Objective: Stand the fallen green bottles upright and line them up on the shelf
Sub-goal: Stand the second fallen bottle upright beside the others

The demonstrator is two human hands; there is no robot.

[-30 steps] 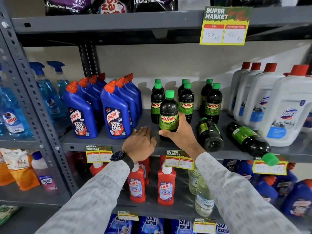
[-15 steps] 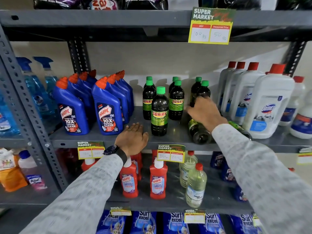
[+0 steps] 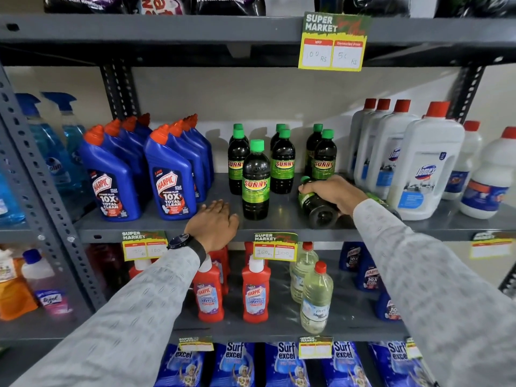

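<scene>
Several dark Sunny bottles with green caps stand on the grey middle shelf [image 3: 282, 222]. One upright bottle [image 3: 256, 180] stands alone at the front; the others stand behind it in pairs [image 3: 282, 160]. A fallen green bottle [image 3: 318, 209] lies on its side with its base toward me. My right hand [image 3: 333, 192] is closed over it from above. A second fallen bottle [image 3: 375, 197] is mostly hidden behind my right sleeve. My left hand [image 3: 215, 223] rests flat on the shelf's front edge, fingers spread, holding nothing.
Blue Harpic bottles [image 3: 170, 180] stand to the left of the green ones. White Domex jugs [image 3: 424, 163] stand close on the right. Below are red Harpic bottles [image 3: 255, 291] and clear bottles [image 3: 317, 297]. A price tag [image 3: 333, 41] hangs from the upper shelf.
My right hand let go of the upright front bottle, moved right and came down onto the fallen bottle. My left hand stayed on the shelf edge. The camera view shifted right.
</scene>
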